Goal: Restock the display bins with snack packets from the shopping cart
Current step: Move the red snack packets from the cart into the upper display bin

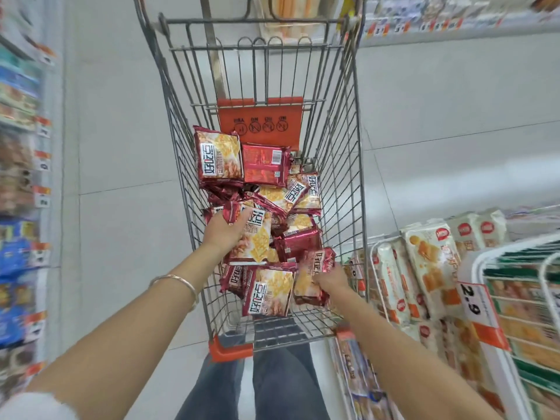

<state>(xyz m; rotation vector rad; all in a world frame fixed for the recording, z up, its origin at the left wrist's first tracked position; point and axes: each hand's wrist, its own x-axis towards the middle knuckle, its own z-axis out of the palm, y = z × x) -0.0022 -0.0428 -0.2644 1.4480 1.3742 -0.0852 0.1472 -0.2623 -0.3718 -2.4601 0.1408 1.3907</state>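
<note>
A wire shopping cart (342, 165) stands in front of me, holding several red and yellow snack packets (219, 157). Both my hands reach down into it. My left hand (225, 228) grips the top of one packet (253, 239) in the middle of the pile. My right hand (330, 278) grips another packet (315, 274) against the cart's right side. A white wire display bin (375, 268) stands to the right of the cart, with pale snack packets (430, 259) in it.
A price tag reading 2.9 (474, 301) hangs on a second white bin (515, 298) at the far right. Shelves of goods (18, 183) line the left of the aisle. An orange flap (260, 119) hangs at the cart's far end. Grey floor tiles (121, 147) lie beside the cart.
</note>
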